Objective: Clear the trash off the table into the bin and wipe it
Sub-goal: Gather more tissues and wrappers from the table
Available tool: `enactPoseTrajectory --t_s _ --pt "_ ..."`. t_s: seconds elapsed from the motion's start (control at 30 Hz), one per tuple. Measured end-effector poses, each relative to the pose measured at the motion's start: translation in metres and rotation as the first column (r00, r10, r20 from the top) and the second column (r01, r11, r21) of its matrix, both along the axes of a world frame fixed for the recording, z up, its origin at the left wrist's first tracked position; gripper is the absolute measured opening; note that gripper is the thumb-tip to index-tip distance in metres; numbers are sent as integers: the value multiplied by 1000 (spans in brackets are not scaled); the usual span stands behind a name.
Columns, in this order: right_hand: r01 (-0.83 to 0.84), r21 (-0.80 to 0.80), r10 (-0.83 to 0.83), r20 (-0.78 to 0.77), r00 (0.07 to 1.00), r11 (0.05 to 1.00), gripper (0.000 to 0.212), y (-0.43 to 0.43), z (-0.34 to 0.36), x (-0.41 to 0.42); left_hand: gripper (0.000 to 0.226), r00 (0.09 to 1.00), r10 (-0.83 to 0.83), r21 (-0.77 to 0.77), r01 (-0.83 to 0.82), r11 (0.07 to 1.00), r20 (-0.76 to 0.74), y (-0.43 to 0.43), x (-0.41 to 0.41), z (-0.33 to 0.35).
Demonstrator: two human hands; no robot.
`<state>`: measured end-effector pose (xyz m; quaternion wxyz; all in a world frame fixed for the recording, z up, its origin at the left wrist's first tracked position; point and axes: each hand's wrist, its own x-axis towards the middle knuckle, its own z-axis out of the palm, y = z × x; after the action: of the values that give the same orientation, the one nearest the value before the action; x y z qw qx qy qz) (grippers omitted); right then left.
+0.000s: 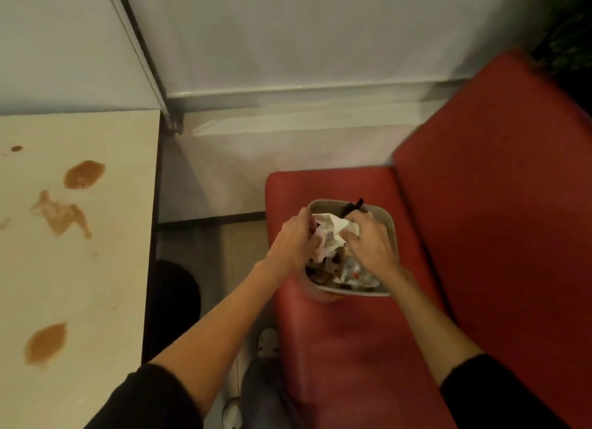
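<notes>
Both of your hands are down in the bin [393,236], which sits on the red bench seat [352,348] to the right of the table [105,284]. Your left hand [293,241] curls its fingers round the left edge of a crumpled white paper [333,233]. Your right hand [368,241] bends its fingers over the right side of the same wad, so both hands are clamped on it. The paper lies at the top of the bin, on other scraps of trash [349,273] that fill the bin close to its rim. A thin black piece [352,206] sticks up at the far edge of the bin, just beyond your right fingers.

The table stands well apart from the bin, at your left. Its pale top carries several brown stains [84,174], one near the far end, a smeared one in the middle and another close to you. The red backrest [496,204] rises at the right of the seat. A pale shoe [267,342] shows on the floor between the table and the bench.
</notes>
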<state>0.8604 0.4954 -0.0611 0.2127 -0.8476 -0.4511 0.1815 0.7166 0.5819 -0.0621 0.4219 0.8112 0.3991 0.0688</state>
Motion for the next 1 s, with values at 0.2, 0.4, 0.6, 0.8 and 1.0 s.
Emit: enactPoseTrajectory --t_s 0.2,0.4,0.6,0.8,1.0 --pt "-63 -197 37 -133 990 978 13 -24 -50 14 33 919 -256 125 304 945 -299 -32 34 -48" --pt "-126 -406 61 -170 984 905 33 -33 -63 26 33 802 -416 61 486 872 -429 -38 34 -61" --pt "-158 -463 129 -93 987 872 45 -25 -33 32 32 795 -291 283 491 824 -532 -39 25 -39" --pt "-116 -438 179 105 978 892 44 0 30 28 31 850 -247 236 388 891 -465 -17 8 0" --pt "-265 -266 294 75 953 927 29 56 86 -6 30 920 -112 288 231 929 -376 24 -42 52"
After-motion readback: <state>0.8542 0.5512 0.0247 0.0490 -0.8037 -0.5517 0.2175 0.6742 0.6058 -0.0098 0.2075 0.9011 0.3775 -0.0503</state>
